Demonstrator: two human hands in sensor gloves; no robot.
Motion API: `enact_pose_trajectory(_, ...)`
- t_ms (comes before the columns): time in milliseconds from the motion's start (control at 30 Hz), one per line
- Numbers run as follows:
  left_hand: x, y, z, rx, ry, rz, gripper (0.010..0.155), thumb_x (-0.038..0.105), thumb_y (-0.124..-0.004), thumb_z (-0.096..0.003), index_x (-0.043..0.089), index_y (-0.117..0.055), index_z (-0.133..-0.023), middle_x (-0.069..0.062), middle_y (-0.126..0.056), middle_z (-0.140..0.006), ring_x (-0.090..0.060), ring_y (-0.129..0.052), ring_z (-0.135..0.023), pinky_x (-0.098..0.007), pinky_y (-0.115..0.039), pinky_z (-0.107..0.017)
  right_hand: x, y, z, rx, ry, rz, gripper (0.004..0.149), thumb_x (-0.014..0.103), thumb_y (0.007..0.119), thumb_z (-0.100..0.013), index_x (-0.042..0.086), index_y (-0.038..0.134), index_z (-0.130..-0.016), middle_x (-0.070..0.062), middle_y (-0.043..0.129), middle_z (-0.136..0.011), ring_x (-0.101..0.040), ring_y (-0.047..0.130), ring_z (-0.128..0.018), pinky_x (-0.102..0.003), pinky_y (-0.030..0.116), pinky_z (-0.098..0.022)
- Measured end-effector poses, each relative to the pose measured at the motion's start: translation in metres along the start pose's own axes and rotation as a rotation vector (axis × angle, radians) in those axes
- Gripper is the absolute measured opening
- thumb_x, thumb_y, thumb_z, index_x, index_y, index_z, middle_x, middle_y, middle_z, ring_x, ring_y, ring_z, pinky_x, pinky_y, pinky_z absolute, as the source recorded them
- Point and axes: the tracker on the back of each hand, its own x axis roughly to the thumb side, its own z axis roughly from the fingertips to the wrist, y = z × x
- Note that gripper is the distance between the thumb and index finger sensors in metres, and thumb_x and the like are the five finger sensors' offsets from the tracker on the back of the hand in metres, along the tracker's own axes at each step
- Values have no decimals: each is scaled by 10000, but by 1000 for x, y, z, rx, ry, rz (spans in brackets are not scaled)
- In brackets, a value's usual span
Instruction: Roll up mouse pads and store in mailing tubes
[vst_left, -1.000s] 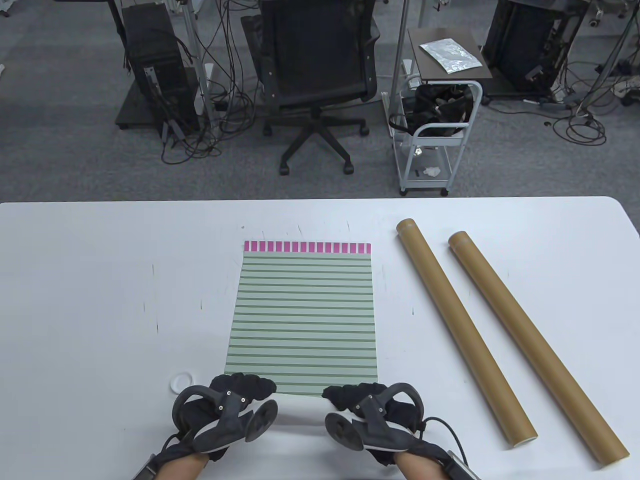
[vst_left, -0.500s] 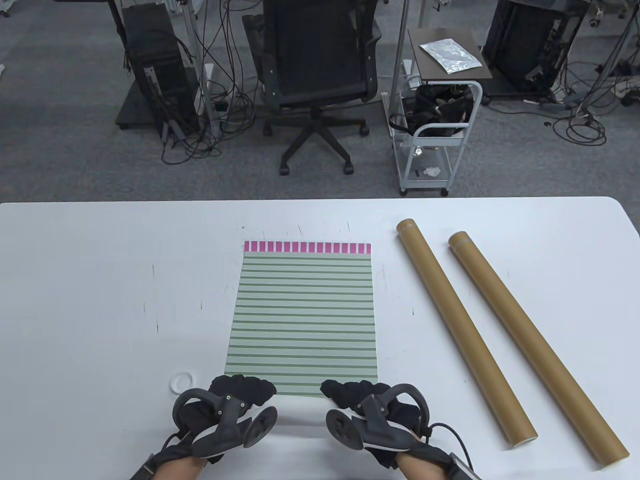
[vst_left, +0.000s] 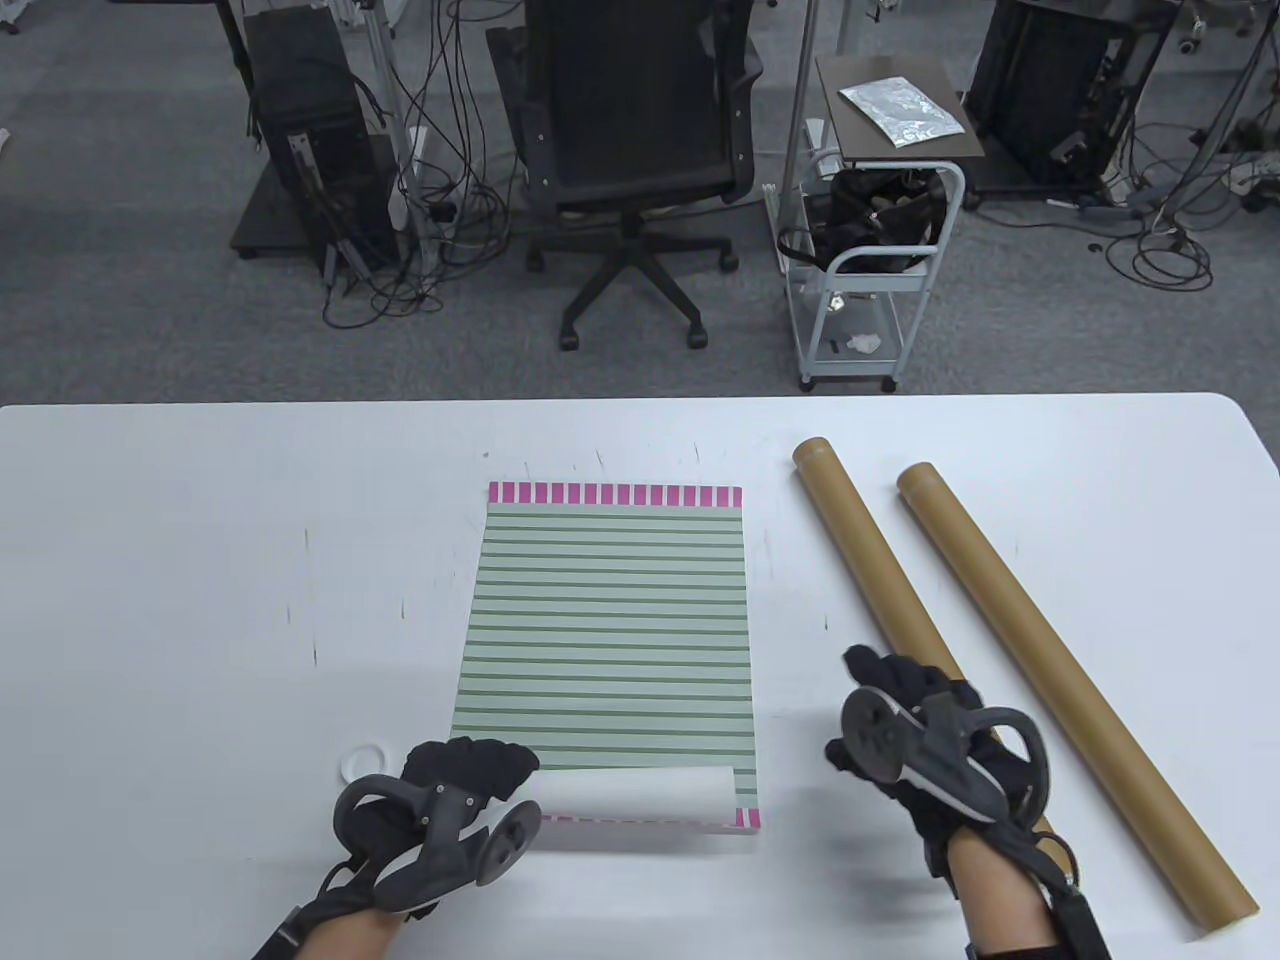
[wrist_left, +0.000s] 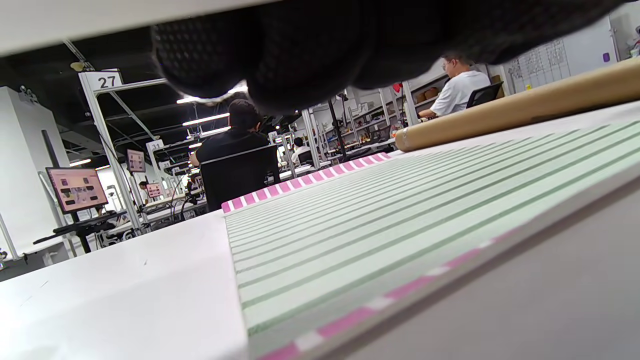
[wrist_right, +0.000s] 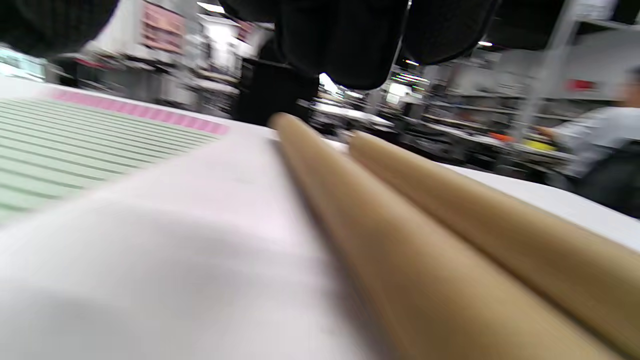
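Here the left hand (vst_left: 455, 800) holds the mouse pad's (vst_left: 610, 640) rolled near edge; the right hand (vst_left: 930, 745) hovers over a mailing tube (vst_left: 870, 580), fingers' spread unclear.

A small white ring (vst_left: 362, 762) lay on the white bench (vst_left: 200, 600). Behind the bench stood a black chair (vst_left: 630, 150) on wheels. A white cart (vst_left: 868, 270) stood to its right, and a shiny bag (vst_left: 900, 112) lay on top. Many wires (vst_left: 420, 250) lay on the gray floor (vst_left: 120, 320).

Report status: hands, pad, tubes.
Left hand holds the mouse pad's started roll. Right hand off, above near tube. Both tubes empty-handed; nothing blocking.
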Motion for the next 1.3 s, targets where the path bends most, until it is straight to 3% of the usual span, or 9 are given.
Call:
enact_pose_trajectory(100,-1,-2,-1,-3,3,-22,434,603,-801,-351,406,-753,-735,171,-924,-570,-27,-971,-474,-270,-859,-514,-31,17,-25,140,158,91,967,621,711,-321,185,300,-1080,-109,495,-1111,-394,626,-973,-577,640,-675)
enact_pose_trajectory(200,-4,-2,-1,7,4,-35,435,603,-801,-350,408,-751,-735,172,-923,-571,-26,-970,-477,-269,-858,-517,-48,35,-40,278,259,32,984,639,703,-320,167,296,-1081,-120,505,-1105,-401,669,-947,-551,690,-645)
enact_pose_trajectory(300,-5,-3,-1,8,8,-42,435,604,-800,-351,410,-748,-737,173,-921,-575,-25,-969,-481,-269,-856,-521,-49,49,-53,361,321,-90,998,637,715,-317,142,309,-1083,-139,554,-1080,-399,716,-911,-533,717,-620)
enact_pose_trajectory(467,-5,-6,-2,0,-1,-59,435,604,-799,-353,412,-744,-739,175,-918,-580,-26,-966,-489,-268,-852,-528,-41,64,-69,461,384,-70,1001,646,696,-323,100,335,-1080,-177,619,-1058,-409,755,-889,-510,737,-607)
enact_pose_trajectory(800,-7,-4,-1,21,6,-48,437,606,-798,-353,414,-740,-741,177,-916,-584,-23,-965,-494,-268,-851,-532,-14,73,-88,351,423,-38,941,585,740,-353,151,327,-1078,-141,640,-1025,-382,766,-846,-478,745,-589)
enact_pose_trajectory(1033,-7,-6,0,14,6,-35,436,606,-800,-348,415,-745,-736,176,-917,-579,-24,-966,-489,-268,-853,-528,-11,73,-91,273,414,11,864,546,772,-344,134,474,-1042,-70,787,-889,-267,883,-701,-436,781,-555)
enact_pose_trajectory(1233,-9,-6,0,22,10,-43,437,606,-800,-347,416,-744,-736,177,-917,-580,-24,-965,-491,-268,-852,-530,-9,53,-85,292,402,42,844,563,758,-363,150,475,-1043,-33,771,-904,-242,884,-700,-402,810,-553)
enact_pose_trajectory(1300,-9,-6,-1,22,13,-45,436,606,-800,-347,418,-743,-737,178,-915,-582,-23,-964,-496,-268,-851,-533,-12,41,-78,235,387,54,847,554,757,-368,145,458,-1046,-40,761,-910,-250,880,-705,-409,809,-552)
